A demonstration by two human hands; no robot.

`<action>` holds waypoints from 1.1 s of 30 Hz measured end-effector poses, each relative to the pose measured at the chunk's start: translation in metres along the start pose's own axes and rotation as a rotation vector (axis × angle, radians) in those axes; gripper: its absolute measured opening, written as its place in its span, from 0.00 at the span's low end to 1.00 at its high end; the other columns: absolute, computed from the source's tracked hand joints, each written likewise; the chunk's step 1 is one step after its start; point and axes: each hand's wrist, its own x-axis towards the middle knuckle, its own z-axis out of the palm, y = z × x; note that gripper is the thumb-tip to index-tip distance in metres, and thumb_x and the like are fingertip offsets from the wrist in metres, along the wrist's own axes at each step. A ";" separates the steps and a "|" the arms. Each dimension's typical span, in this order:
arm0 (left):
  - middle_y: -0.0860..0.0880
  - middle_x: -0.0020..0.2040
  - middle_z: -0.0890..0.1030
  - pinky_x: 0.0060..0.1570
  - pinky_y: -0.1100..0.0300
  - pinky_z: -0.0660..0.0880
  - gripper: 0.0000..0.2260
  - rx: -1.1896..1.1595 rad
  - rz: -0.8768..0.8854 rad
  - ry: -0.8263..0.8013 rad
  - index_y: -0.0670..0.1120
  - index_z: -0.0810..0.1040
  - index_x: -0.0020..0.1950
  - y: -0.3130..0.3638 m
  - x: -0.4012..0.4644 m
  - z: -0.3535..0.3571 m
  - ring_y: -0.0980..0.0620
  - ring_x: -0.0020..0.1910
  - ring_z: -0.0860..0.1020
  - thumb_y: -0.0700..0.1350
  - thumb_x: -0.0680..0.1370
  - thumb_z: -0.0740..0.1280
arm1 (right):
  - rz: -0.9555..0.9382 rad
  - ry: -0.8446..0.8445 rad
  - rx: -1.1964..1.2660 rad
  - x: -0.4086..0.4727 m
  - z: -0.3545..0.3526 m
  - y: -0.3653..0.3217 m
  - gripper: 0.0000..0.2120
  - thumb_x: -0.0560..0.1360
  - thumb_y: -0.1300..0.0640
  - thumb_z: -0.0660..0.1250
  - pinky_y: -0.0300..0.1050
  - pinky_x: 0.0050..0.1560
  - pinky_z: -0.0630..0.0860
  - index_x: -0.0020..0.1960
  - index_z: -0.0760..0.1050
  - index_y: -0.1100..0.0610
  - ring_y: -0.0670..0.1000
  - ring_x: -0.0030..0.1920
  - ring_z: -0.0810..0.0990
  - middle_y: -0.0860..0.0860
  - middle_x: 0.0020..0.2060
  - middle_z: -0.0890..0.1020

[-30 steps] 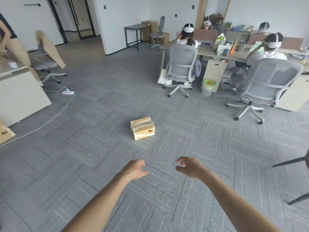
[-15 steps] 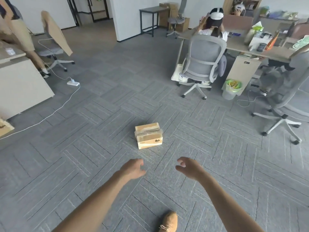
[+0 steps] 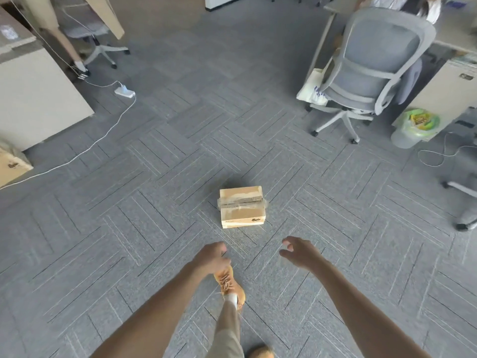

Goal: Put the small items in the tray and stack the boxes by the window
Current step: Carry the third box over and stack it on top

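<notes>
A small taped cardboard box [image 3: 242, 207] lies on the grey carpet in the middle of the view. My left hand [image 3: 212, 257] hovers just short of it, fingers loosely curled, holding nothing. Level with it on the right, my right hand [image 3: 299, 251] is spread open and empty. Both arms reach forward, and neither hand touches the box. My tan shoe [image 3: 230, 285] is planted on the carpet below my left hand.
A grey office chair [image 3: 371, 65] with a seated person stands at the upper right beside a lined waste bin [image 3: 413, 126]. A white cable and power strip [image 3: 124, 92] run across the floor at the left, by a beige desk [image 3: 36, 99]. Another cardboard box [image 3: 11, 165] sits at the left edge.
I have stepped toward the box and tilted my view down; it now lies much closer to my hands. My foot has come into view. Both hands stay empty.
</notes>
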 end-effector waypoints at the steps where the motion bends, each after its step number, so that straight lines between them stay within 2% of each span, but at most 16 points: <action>1: 0.45 0.57 0.79 0.45 0.57 0.76 0.16 -0.012 -0.001 -0.013 0.44 0.74 0.63 0.002 0.019 -0.007 0.52 0.47 0.76 0.50 0.78 0.66 | 0.014 -0.002 0.005 0.016 -0.008 -0.003 0.22 0.80 0.51 0.65 0.50 0.63 0.74 0.71 0.71 0.55 0.56 0.64 0.78 0.57 0.66 0.78; 3: 0.44 0.59 0.78 0.41 0.61 0.74 0.17 -0.043 0.005 -0.035 0.43 0.73 0.65 0.005 0.060 -0.024 0.52 0.47 0.77 0.49 0.79 0.66 | 0.032 -0.010 0.016 0.052 -0.025 -0.011 0.22 0.79 0.50 0.66 0.50 0.65 0.73 0.71 0.71 0.55 0.55 0.64 0.78 0.56 0.66 0.78; 5: 0.44 0.63 0.77 0.44 0.63 0.71 0.20 -0.072 0.012 -0.043 0.43 0.71 0.69 0.008 0.101 -0.040 0.51 0.51 0.77 0.49 0.79 0.66 | 0.063 -0.016 0.031 0.091 -0.041 -0.017 0.22 0.79 0.50 0.66 0.50 0.65 0.72 0.71 0.71 0.54 0.55 0.64 0.78 0.55 0.65 0.79; 8: 0.45 0.61 0.78 0.46 0.60 0.75 0.20 -0.089 -0.008 -0.039 0.43 0.70 0.69 0.011 0.157 -0.063 0.51 0.52 0.78 0.48 0.79 0.65 | 0.109 -0.025 0.035 0.144 -0.061 -0.030 0.22 0.79 0.50 0.66 0.47 0.63 0.72 0.72 0.71 0.55 0.54 0.64 0.78 0.55 0.66 0.78; 9: 0.45 0.58 0.79 0.43 0.60 0.76 0.20 -0.094 -0.008 -0.034 0.43 0.70 0.69 0.011 0.174 -0.069 0.52 0.49 0.79 0.48 0.80 0.65 | 0.123 -0.038 0.032 0.161 -0.066 -0.034 0.22 0.79 0.50 0.66 0.46 0.63 0.72 0.72 0.70 0.55 0.54 0.64 0.78 0.55 0.66 0.78; 11: 0.47 0.51 0.79 0.32 0.65 0.70 0.20 -0.121 -0.006 -0.024 0.43 0.69 0.71 0.010 0.207 -0.079 0.56 0.38 0.77 0.46 0.80 0.64 | 0.147 -0.067 0.039 0.200 -0.075 -0.038 0.23 0.79 0.50 0.66 0.45 0.62 0.71 0.72 0.70 0.54 0.54 0.65 0.77 0.55 0.67 0.77; 12: 0.47 0.52 0.79 0.31 0.66 0.69 0.20 -0.133 -0.017 -0.027 0.44 0.69 0.71 0.008 0.223 -0.082 0.57 0.35 0.75 0.46 0.81 0.64 | 0.156 -0.081 0.044 0.218 -0.077 -0.038 0.23 0.80 0.50 0.66 0.45 0.62 0.70 0.73 0.69 0.54 0.54 0.65 0.77 0.55 0.67 0.77; 14: 0.44 0.62 0.79 0.37 0.63 0.74 0.21 -0.143 -0.056 -0.041 0.44 0.68 0.72 0.000 0.256 -0.082 0.55 0.41 0.78 0.47 0.81 0.64 | 0.172 -0.108 0.047 0.255 -0.077 -0.035 0.24 0.80 0.51 0.66 0.46 0.62 0.71 0.73 0.69 0.54 0.55 0.64 0.77 0.56 0.68 0.76; 16: 0.43 0.69 0.75 0.49 0.57 0.78 0.22 -0.164 -0.100 -0.066 0.44 0.68 0.73 -0.010 0.288 -0.076 0.51 0.51 0.80 0.48 0.80 0.65 | 0.187 -0.136 0.049 0.294 -0.073 -0.026 0.24 0.80 0.51 0.66 0.43 0.57 0.72 0.74 0.68 0.54 0.53 0.57 0.79 0.56 0.68 0.76; 18: 0.44 0.69 0.75 0.53 0.57 0.79 0.23 -0.175 -0.135 -0.093 0.45 0.67 0.74 -0.023 0.321 -0.063 0.51 0.53 0.80 0.48 0.80 0.65 | 0.198 -0.160 0.044 0.335 -0.064 -0.012 0.24 0.80 0.52 0.66 0.41 0.52 0.73 0.74 0.68 0.55 0.51 0.50 0.78 0.56 0.68 0.76; 20: 0.43 0.68 0.76 0.51 0.57 0.79 0.23 -0.192 -0.179 -0.099 0.45 0.67 0.74 -0.038 0.354 -0.045 0.50 0.51 0.80 0.48 0.80 0.65 | 0.208 -0.176 0.036 0.377 -0.049 0.002 0.24 0.79 0.52 0.66 0.43 0.54 0.73 0.74 0.68 0.55 0.52 0.53 0.78 0.56 0.68 0.76; 22: 0.43 0.67 0.77 0.51 0.55 0.80 0.23 -0.215 -0.235 -0.085 0.44 0.67 0.74 -0.055 0.390 -0.019 0.51 0.49 0.81 0.47 0.80 0.66 | 0.205 -0.189 0.032 0.423 -0.027 0.021 0.25 0.79 0.52 0.67 0.45 0.58 0.73 0.74 0.67 0.56 0.54 0.62 0.78 0.56 0.68 0.76; 25: 0.43 0.68 0.75 0.38 0.64 0.77 0.25 -0.234 -0.316 -0.094 0.44 0.65 0.75 -0.082 0.454 0.030 0.58 0.40 0.77 0.48 0.80 0.66 | 0.209 -0.204 0.072 0.495 0.018 0.058 0.27 0.77 0.52 0.68 0.50 0.61 0.77 0.74 0.67 0.55 0.56 0.62 0.80 0.56 0.67 0.77; 27: 0.43 0.71 0.73 0.39 0.65 0.73 0.26 -0.257 -0.355 -0.106 0.44 0.63 0.76 -0.100 0.498 0.068 0.57 0.43 0.77 0.48 0.80 0.66 | 0.213 -0.209 0.104 0.546 0.058 0.090 0.27 0.76 0.51 0.70 0.55 0.61 0.78 0.73 0.68 0.55 0.56 0.60 0.80 0.56 0.65 0.78; 29: 0.42 0.70 0.73 0.45 0.61 0.74 0.27 -0.298 -0.375 -0.110 0.45 0.63 0.76 -0.118 0.542 0.106 0.54 0.48 0.78 0.48 0.79 0.68 | 0.222 -0.210 0.145 0.591 0.096 0.117 0.27 0.76 0.51 0.70 0.57 0.62 0.77 0.72 0.69 0.56 0.56 0.61 0.79 0.56 0.64 0.79; 33: 0.42 0.71 0.73 0.60 0.56 0.73 0.30 -0.326 -0.431 -0.046 0.42 0.65 0.74 -0.156 0.618 0.173 0.44 0.66 0.75 0.49 0.76 0.72 | 0.250 -0.199 0.220 0.660 0.163 0.164 0.30 0.75 0.52 0.72 0.59 0.63 0.76 0.73 0.67 0.56 0.57 0.61 0.79 0.56 0.64 0.78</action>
